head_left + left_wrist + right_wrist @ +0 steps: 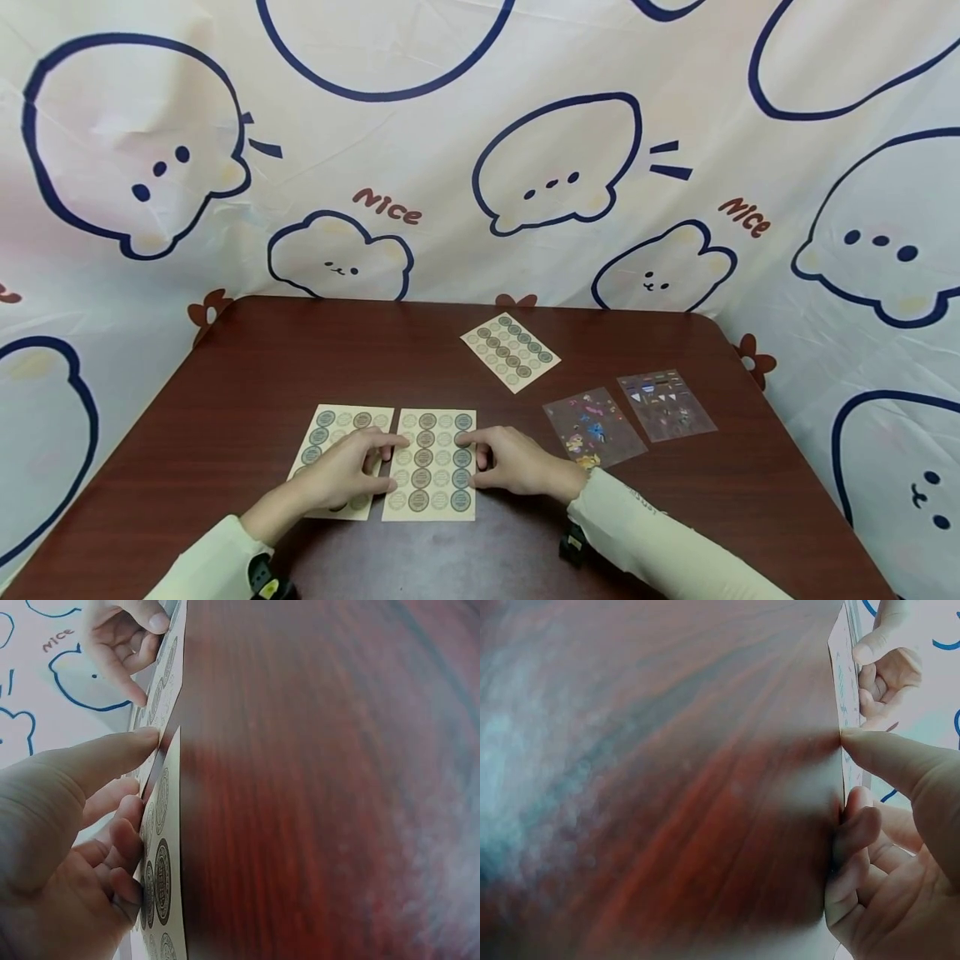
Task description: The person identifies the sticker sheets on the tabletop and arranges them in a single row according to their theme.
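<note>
A cream sheet of round stickers (442,492) lies flat on the table, its rows of grey and brown circles facing up. The left hand (348,467) reaches over a second sticker sheet (322,417) and touches the first sheet's left edge with index finger and thumb. At the opposite edge, the index finger and thumb of the right hand (521,462) rest on the same sheet. In the left wrist view, the left thumb (112,754) meets the sheet's edge. The right thumb (885,754) does likewise in the right wrist view. Neither hand visibly lifts the sheet.
A third sticker sheet (510,350) lies askew towards the back. Two clear sheets with colourful stickers, one (622,429) nearer and one (667,408) farther right, lie beyond the right hand. The dark wooden table (360,342) meets a cartoon-printed cloth (442,167) behind.
</note>
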Motion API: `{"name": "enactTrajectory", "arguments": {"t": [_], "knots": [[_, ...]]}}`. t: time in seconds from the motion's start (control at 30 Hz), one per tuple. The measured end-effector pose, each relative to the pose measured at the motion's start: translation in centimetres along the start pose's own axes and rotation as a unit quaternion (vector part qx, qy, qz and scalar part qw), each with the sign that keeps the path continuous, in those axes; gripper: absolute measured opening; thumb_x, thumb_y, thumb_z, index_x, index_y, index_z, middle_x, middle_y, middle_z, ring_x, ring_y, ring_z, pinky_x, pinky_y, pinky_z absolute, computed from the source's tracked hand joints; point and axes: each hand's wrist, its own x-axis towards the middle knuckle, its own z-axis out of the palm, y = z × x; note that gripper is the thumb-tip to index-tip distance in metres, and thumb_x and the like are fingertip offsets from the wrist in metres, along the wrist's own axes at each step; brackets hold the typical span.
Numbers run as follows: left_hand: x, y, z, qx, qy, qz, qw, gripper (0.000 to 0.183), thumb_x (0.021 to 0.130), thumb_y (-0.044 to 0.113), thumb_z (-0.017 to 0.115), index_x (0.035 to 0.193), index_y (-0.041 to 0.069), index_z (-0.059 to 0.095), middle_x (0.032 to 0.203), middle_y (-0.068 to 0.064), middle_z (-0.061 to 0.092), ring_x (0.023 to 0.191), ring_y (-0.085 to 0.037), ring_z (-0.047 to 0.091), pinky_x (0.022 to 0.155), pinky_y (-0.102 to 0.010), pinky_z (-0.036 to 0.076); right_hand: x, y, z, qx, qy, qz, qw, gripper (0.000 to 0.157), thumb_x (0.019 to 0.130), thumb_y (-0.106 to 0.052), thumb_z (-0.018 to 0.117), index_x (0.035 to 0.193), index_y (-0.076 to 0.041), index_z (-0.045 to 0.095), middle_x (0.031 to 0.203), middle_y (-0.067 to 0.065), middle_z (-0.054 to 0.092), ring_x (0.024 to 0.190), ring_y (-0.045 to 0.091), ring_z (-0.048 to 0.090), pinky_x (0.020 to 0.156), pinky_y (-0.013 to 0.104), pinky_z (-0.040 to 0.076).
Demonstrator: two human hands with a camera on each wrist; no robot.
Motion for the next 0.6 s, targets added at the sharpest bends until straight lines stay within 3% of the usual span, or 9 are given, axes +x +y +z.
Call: {"name": "enactTrajectory", "arguments": {"t": [0.6], "knots": [[-0.37,0.41,-0.41,-0.028,-0.002,0.007,0.9996,0.048,0.083,0.014,0.082,0.127,0.004,0.066,0.092,-0.001,0.056,0.068,-0.004,0.048,0.063,-0.021,0.042,-0.06,0.07,-0.28,0.009,0.002,-0.021,1.0,0.048,0.086,-0.018,0.079,0.132,-0.011,0.066,0.077,-0.011,0.058,0.061,-0.002,0.045,0.062,0.016,0.038]]}}
